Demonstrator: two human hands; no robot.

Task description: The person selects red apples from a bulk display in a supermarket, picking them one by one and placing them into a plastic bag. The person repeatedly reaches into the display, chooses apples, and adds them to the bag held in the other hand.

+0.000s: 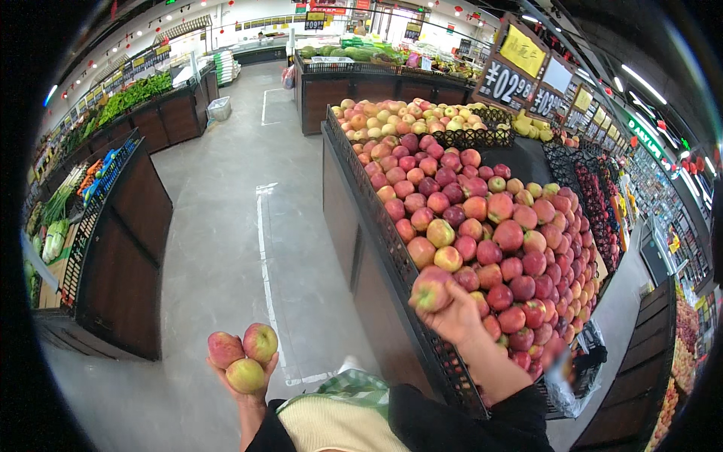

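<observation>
Low at the centre-left of the head view, my left hand (pixel 245 384) cups three red and yellow-green apples (pixel 245 374) above the floor. My right hand (pixel 452 316) grips one pinkish apple (pixel 431 290) at the near left rim of the big display bin (pixel 412 262), its fingers wrapped around the fruit. The bin is heaped with red apples (pixel 509 235); a section of paler apples (pixel 410 113) lies at its far end. At its near corner are a crumpled clear plastic bag (pixel 565 384) and a dark item partly hidden.
The grey floor aisle (pixel 211 188) runs along my left beside a vegetable stand (pixel 120 256). Further back stand more produce counters (pixel 346 98) and a white bin (pixel 219 109). Price boards (pixel 508 64) hang over the right side, where another fruit stand (pixel 648 361) lines a second aisle.
</observation>
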